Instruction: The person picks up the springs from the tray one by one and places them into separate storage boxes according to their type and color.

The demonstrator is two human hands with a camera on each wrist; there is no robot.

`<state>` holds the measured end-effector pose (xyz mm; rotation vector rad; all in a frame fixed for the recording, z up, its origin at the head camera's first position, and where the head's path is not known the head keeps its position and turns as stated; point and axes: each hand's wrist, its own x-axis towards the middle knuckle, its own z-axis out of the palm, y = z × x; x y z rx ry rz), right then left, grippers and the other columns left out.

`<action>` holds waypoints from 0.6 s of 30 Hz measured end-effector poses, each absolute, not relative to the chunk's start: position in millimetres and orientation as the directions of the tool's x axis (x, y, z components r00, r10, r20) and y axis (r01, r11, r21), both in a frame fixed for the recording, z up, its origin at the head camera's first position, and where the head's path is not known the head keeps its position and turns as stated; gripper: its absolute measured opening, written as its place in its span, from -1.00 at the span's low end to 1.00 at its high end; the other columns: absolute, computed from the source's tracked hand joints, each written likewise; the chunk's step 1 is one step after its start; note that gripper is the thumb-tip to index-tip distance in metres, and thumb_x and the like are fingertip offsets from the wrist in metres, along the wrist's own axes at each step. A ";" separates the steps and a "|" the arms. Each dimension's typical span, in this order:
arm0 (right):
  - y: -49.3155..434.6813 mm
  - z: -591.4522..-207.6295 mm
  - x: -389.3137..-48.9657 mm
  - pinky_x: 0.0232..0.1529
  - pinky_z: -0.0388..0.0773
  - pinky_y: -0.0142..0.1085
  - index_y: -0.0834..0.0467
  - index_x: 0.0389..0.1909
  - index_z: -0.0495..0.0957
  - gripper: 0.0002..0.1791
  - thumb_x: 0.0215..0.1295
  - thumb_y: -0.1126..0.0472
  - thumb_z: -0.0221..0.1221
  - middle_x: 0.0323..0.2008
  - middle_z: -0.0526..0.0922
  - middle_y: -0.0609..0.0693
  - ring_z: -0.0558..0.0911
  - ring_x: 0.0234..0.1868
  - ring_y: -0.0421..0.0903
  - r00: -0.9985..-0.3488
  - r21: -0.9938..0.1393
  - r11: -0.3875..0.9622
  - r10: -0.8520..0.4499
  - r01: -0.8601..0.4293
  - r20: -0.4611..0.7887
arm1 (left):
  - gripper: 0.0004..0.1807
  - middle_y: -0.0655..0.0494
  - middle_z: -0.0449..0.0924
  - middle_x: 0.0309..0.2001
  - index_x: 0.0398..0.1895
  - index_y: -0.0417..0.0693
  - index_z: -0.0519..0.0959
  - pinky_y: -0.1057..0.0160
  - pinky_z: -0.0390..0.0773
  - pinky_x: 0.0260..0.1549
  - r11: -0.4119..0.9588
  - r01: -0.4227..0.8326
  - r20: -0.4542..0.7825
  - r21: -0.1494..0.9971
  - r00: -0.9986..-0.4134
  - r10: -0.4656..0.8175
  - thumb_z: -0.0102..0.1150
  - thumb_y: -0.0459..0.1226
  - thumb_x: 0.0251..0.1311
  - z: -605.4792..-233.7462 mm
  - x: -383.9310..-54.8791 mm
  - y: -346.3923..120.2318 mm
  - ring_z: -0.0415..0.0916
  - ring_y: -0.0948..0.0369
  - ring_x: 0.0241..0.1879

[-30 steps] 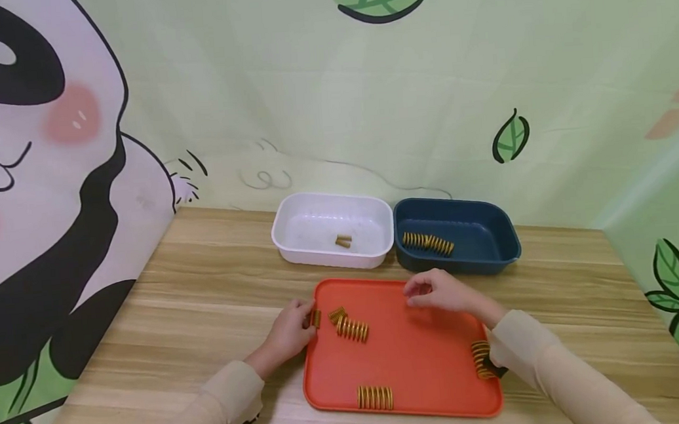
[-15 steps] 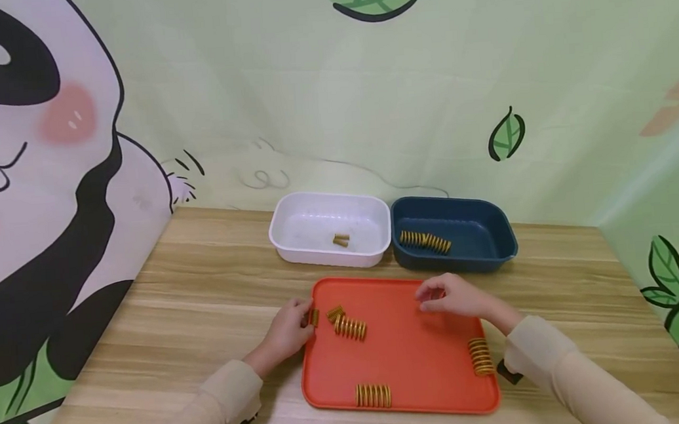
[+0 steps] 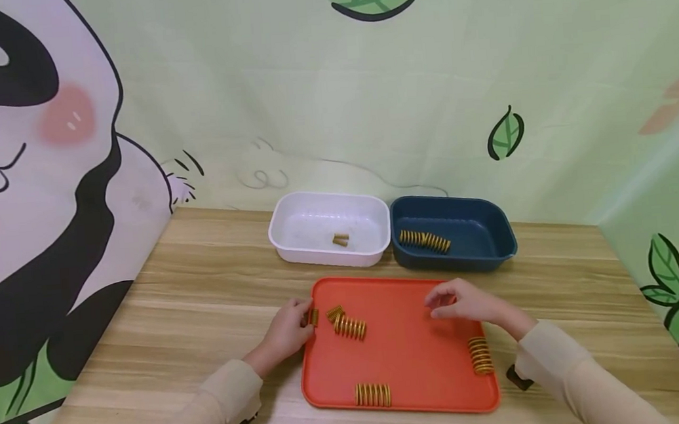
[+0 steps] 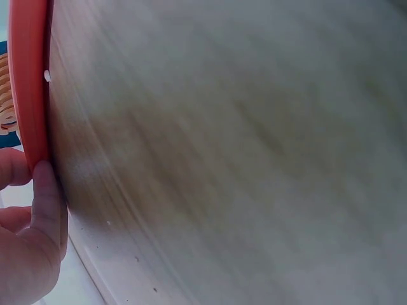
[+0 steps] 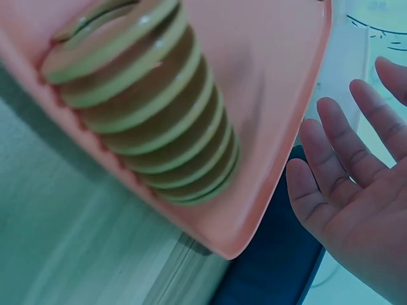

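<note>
Red tray (image 3: 409, 365), left hand (image 3: 287, 328) pinching its rim, right hand (image 3: 465, 300) loosely spread above — bare centre, springs (image 3: 373, 395) at three edges

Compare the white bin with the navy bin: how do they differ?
Contents: the white bin holds two small, slim gold pieces; the navy bin holds two larger gold coil springs.
Colour: the white bin is pale, the navy bin dark.
Place: the white bin stands left of the navy bin.
Both are open-topped rounded rectangles beyond the red tray.
</note>
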<state>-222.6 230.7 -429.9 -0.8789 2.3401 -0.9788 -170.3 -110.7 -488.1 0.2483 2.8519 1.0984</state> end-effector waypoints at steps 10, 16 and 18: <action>240.8 -435.3 -217.7 -0.21 0.46 -0.38 0.34 -0.18 0.53 -0.66 0.07 0.19 0.18 -0.22 0.61 0.20 0.52 -0.28 -0.22 -0.690 -0.772 0.546 -0.696 -0.325 -0.201 | -0.42 -0.14 0.41 -0.14 0.11 -0.42 0.32 0.34 0.40 -0.46 0.724 0.121 -0.016 0.679 -0.984 0.179 0.13 -0.48 -0.10 -487.5 -170.4 -110.0 0.35 0.20 -0.39; 247.1 -441.1 -215.3 -0.15 0.46 -0.35 0.34 -0.17 0.52 -0.65 0.08 0.18 0.18 -0.21 0.61 0.19 0.52 -0.15 0.01 -0.688 -0.777 0.537 -0.699 -0.327 -0.194 | -0.42 -0.13 0.41 -0.14 0.11 -0.42 0.33 0.33 0.40 -0.43 0.728 0.126 -0.008 0.674 -0.984 0.178 0.14 -0.48 -0.11 -488.4 -170.5 -110.5 0.35 0.19 -0.38; 249.4 -442.3 -214.4 -0.15 0.47 -0.37 0.34 -0.16 0.52 -0.65 0.09 0.19 0.17 -0.20 0.60 0.19 0.52 -0.15 0.03 -0.688 -0.782 0.534 -0.699 -0.321 -0.194 | -0.42 -0.13 0.41 -0.14 0.11 -0.41 0.33 0.33 0.40 -0.43 0.730 0.125 -0.008 0.672 -0.984 0.176 0.14 -0.48 -0.10 -488.6 -170.5 -110.5 0.35 0.19 -0.38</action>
